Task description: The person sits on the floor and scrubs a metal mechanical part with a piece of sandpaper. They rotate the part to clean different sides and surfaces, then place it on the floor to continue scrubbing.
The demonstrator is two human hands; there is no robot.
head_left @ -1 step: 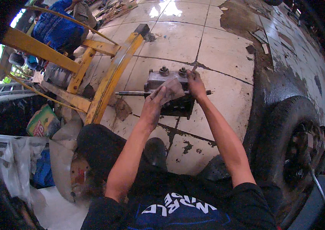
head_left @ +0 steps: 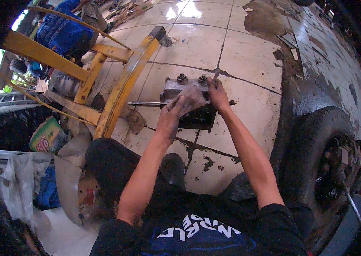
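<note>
On the tiled floor before me sits a grey metal gearbox-like housing (head_left: 173, 88), with two bolt-like fittings on its top. A thin metal shaft (head_left: 144, 104) sticks out of its left side, and a short end shows at the right. My left hand (head_left: 170, 117) is closed on a folded grey-brown sheet (head_left: 193, 99), which lies over the housing's near upper face. Whether the sheet is cloth or abrasive paper I cannot tell. At the right end of the housing, my right hand (head_left: 218, 94) grips its edge beside the right fitting; its fingertips are partly hidden.
A yellow metal frame (head_left: 126, 87) stands at the left, with a person in blue (head_left: 63, 30) beyond it. Close on my right is a black tyre (head_left: 317, 141). At lower left are clear plastic (head_left: 18, 183) and a green-yellow package (head_left: 48, 135). Broken flooring (head_left: 261, 21) lies far right.
The folded sheet has shifted very slightly on the housing with my left hand. My right hand stays in place.
</note>
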